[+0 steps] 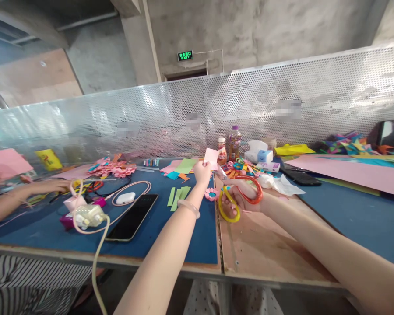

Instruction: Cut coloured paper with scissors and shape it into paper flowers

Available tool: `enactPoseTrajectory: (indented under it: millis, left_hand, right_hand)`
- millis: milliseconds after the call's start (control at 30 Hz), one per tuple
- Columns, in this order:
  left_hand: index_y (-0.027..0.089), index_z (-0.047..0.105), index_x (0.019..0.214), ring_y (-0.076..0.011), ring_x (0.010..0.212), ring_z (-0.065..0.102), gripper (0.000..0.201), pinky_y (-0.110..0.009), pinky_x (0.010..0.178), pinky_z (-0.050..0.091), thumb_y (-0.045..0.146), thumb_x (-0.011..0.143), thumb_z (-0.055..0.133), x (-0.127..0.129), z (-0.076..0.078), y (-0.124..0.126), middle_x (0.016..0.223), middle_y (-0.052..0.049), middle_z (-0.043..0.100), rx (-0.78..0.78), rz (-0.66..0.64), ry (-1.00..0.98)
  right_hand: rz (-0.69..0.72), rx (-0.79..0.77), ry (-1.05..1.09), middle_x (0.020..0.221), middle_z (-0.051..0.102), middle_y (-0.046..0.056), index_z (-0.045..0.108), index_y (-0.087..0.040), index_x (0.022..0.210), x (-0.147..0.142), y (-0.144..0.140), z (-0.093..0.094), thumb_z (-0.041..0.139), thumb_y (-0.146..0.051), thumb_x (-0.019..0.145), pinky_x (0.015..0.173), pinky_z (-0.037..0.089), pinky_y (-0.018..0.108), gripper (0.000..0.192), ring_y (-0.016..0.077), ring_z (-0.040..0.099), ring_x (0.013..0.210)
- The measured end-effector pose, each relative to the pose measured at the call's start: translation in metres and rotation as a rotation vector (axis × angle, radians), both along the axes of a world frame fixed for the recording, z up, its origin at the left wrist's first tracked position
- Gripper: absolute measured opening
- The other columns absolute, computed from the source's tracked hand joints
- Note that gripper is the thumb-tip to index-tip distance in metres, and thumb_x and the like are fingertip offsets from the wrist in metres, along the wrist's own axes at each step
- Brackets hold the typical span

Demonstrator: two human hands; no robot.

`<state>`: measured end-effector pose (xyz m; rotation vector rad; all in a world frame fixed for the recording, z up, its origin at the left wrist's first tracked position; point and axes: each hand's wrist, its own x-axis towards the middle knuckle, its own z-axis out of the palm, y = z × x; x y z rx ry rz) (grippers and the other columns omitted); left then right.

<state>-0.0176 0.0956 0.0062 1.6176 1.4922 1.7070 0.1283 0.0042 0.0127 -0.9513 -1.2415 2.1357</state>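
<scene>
My left hand (202, 171), with a pale bangle (189, 207) on the wrist, pinches a small square of pink paper (211, 157) above the table. In my right hand (238, 194) is a pair of scissors (259, 191) with one red and one yellow handle loop. Their blades (221, 172) point up toward the pink paper; whether they touch it I cannot tell. Below my hands a pink paper ring (211, 194) with a blue middle lies by the table seam. Green paper strips (180, 197) rest left of my forearm.
A phone (133, 217), a white earphone case (125, 198) and a plug with cable (89, 215) lie at left, near another person's arm (29, 192). Bottles (234, 142), tissues (258, 153) and colourful paper pieces (241, 167) stand or lie behind. A perforated metal screen (151, 118) closes off the back.
</scene>
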Motion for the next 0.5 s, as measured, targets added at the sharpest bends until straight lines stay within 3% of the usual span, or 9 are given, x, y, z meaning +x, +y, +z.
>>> enactPoseTrajectory:
  millis: [500]
  left_hand:
    - [0.017, 0.054, 0.059, -0.0157, 0.056, 0.052, 0.015, -0.025, 0.051, 0.034, 0.026, 0.070, 0.048, 0.0014, -0.0009, 0.0011, 0.049, -0.001, 0.051, -0.013, -0.033, 0.031]
  right_hand:
    - [-0.052, -0.010, -0.050, 0.054, 0.057, 0.005, 0.052, -0.016, 0.062, 0.0010, 0.0028, -0.0051, 0.042, -0.044, 0.081, 0.041, 0.047, 0.030, 0.035, 0.0140, 0.050, 0.040]
